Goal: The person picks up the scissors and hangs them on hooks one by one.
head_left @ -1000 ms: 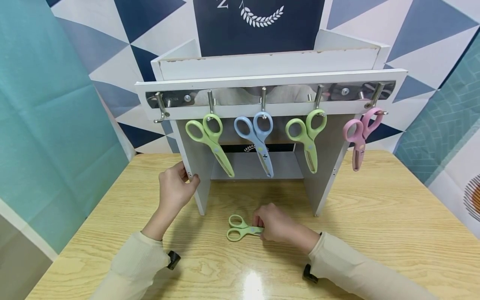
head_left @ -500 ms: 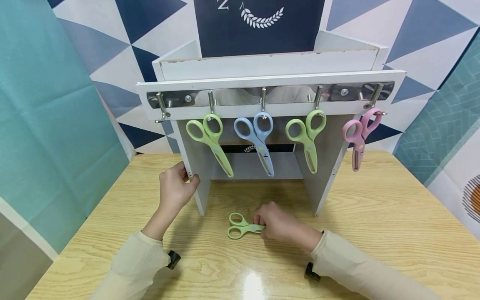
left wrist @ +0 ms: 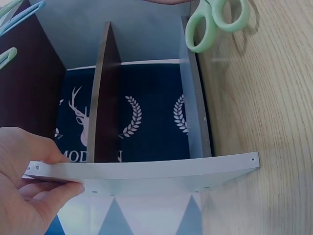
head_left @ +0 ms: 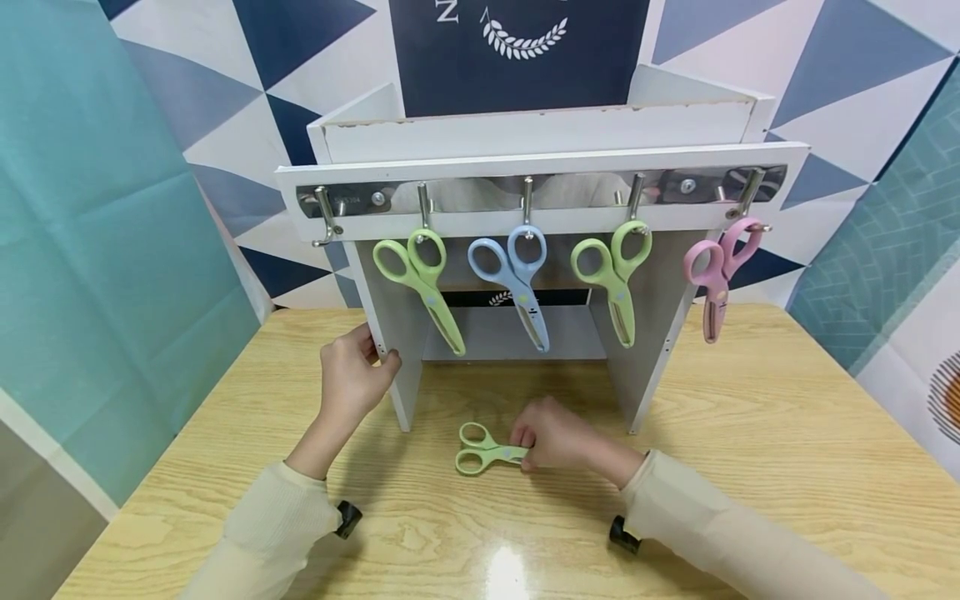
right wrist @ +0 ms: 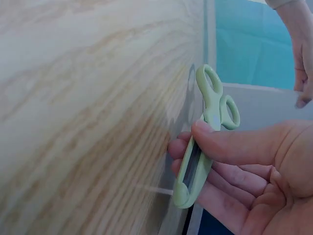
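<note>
Low in front of a white wooden rack (head_left: 540, 133), my right hand (head_left: 558, 435) pinches a pair of green scissors (head_left: 489, 454) by the blade end. Thumb and fingertips hold the sheathed blades in the right wrist view, and the handle loops (right wrist: 209, 81) point away from the palm. My left hand (head_left: 351, 375) grips the front edge of the rack's left side panel (head_left: 405, 400), thumb on one face and fingers on the other. From the rack's metal hooks hang green scissors (head_left: 435, 300), blue scissors (head_left: 527, 304), more green scissors (head_left: 619, 296) and pink scissors (head_left: 715, 287).
A leftmost hook (head_left: 324, 218) juts from the rail beside the hanging scissors. The rack stands on a wood-grain table (head_left: 420, 542) before a patterned backdrop (head_left: 217, 108). A teal cloth (head_left: 105, 250) covers the left side. Black wrist devices show at both sleeves.
My right hand and the green scissors have shifted very slightly toward the rack. The left hand keeps its grip on the side panel, and the hung scissors stay on their hooks.
</note>
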`<state>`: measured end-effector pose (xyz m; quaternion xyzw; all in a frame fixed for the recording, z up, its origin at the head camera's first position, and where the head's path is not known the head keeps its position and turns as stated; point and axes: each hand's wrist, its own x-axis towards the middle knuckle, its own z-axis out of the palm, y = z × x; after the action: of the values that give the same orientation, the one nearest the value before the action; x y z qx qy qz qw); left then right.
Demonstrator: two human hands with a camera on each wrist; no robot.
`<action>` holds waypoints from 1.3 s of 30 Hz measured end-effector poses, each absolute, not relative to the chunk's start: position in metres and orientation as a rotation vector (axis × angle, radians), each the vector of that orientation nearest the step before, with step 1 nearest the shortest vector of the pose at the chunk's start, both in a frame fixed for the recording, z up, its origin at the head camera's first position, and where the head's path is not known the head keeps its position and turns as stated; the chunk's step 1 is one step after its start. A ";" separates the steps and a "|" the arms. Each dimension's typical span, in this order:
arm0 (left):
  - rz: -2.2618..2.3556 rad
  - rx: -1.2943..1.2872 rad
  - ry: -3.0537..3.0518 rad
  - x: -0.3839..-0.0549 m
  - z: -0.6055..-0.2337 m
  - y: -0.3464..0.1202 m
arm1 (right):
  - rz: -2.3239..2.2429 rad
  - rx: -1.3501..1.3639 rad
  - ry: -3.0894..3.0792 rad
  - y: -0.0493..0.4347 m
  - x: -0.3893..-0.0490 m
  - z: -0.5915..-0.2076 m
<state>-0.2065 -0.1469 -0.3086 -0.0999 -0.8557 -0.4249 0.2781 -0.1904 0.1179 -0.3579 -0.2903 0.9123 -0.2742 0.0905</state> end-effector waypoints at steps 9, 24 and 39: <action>-1.127 -0.262 -2.305 -0.206 -0.308 -0.147 | -0.849 -0.757 2.700 0.117 -0.191 -0.353; -1.152 -0.260 -2.316 -0.206 -0.308 -0.147 | -0.927 -0.767 2.729 0.117 -0.187 -0.337; -1.148 -0.251 -2.321 -0.206 -0.308 -0.147 | -0.992 -0.862 2.786 0.113 -0.175 -0.319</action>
<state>-0.2061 -0.1472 -0.3080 -0.0929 -0.8599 -0.4253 0.2667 -0.1748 0.1125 -0.3192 -0.2797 0.9040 -0.3219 0.0308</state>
